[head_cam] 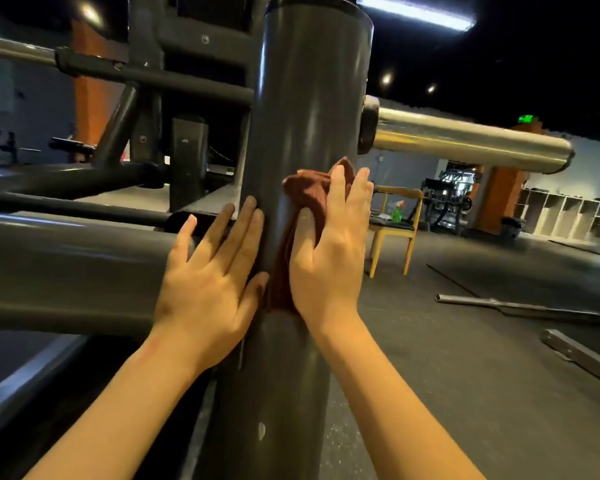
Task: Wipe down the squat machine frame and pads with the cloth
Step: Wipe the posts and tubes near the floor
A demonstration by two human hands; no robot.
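Right hand (329, 251) presses brown cloth (303, 202) flat against upright frame post (305, 98), frame centre (fingers straight, thumb over cloth). Left hand (212, 275) open-palmed on post, holding nothing.

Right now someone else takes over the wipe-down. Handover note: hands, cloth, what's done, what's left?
Left hand: flat, fingers straight, bare on the upright post, holding nothing.
Right hand: fingers straight, pressing the brown cloth against the same post at mid-height.
Done: the frame cannot show which parts are already wiped.
Left: likely the post above and below the cloth and the horizontal tube to the left. No pads are in view.
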